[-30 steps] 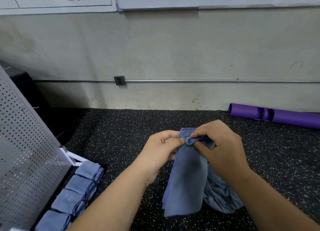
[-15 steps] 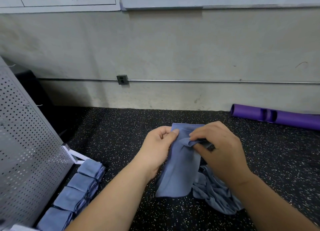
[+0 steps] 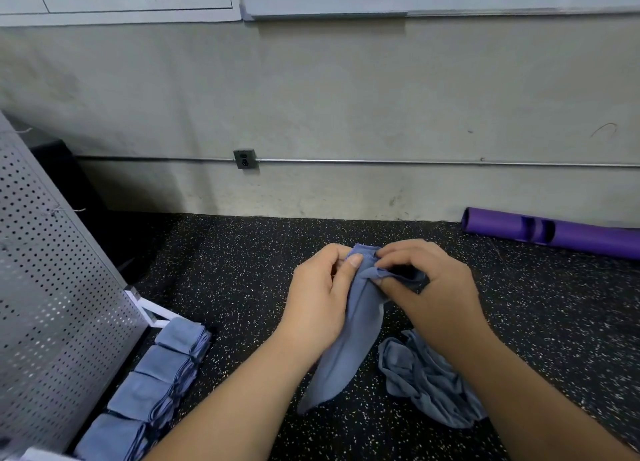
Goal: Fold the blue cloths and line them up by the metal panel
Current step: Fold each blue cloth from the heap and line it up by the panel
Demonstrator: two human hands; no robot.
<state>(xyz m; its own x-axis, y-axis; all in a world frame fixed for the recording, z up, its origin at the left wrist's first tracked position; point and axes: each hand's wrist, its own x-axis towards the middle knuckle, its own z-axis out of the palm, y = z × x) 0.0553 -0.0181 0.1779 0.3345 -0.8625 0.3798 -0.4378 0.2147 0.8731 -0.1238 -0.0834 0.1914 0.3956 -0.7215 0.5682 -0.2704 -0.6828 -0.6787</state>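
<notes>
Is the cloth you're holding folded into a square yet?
Not yet: the held cloth hangs as a long drooping strip, pinched at its top edge by the left hand and right hand.

A blue cloth (image 3: 349, 350) hangs beside a crumpled heap (image 3: 429, 388); four folded cloths (image 3: 152, 391) line the metal panel (image 3: 52, 305).
</notes>
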